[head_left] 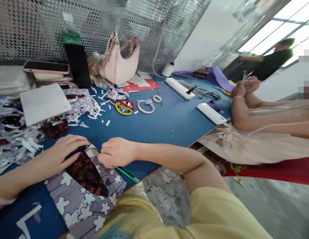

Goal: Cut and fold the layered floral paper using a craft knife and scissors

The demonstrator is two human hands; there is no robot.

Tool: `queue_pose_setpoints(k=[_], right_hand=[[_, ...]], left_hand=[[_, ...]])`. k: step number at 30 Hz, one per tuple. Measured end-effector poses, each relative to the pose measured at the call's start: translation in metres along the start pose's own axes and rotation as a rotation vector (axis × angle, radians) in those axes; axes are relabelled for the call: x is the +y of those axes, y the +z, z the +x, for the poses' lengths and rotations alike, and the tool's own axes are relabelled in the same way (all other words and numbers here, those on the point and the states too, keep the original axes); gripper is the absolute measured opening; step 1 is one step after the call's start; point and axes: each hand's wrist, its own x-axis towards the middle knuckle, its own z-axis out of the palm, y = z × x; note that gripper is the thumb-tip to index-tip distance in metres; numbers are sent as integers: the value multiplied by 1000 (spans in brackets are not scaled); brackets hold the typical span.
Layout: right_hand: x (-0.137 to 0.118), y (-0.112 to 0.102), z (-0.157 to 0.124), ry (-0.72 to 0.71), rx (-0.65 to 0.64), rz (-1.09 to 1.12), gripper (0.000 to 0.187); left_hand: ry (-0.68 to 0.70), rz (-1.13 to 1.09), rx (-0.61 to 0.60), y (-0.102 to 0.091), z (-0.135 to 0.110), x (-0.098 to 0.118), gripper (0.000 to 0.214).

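Observation:
My left hand (67,151) rests palm down with its fingers stretched out and pressing at the top edge of a dark piece of fabric with a red floral print (88,174). That piece lies on a grey-purple fabric with white flowers (89,209), which hangs over the table's front edge. My right hand (117,152) is closed just right of it, by a small white patch near the top of the fabric. A slim green pen (127,174) passes through its fingers, the tip mostly hidden by the hand.
The blue table (164,126) holds red and yellow scissors (124,107), a tape roll (146,106) and scattered fabric scraps (27,142). White paper (45,103), a phone (46,67) and a pink handbag (122,63) stand behind. A co-worker's hands (244,86) are at the right.

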Motion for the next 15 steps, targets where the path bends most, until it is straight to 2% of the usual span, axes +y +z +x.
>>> queue_pose_setpoints(k=[8, 12, 15], right_hand=[[8, 1, -1, 55, -2, -5, 25], [9, 2, -4, 16, 66, 0, 27], [11, 1, -5, -13, 194, -18, 30]], left_hand=[[-51, -14, -14, 1, 1, 3, 33], [-84, -20, -46, -4, 5, 10, 34], [-76, -24, 9, -4, 6, 13, 32]])
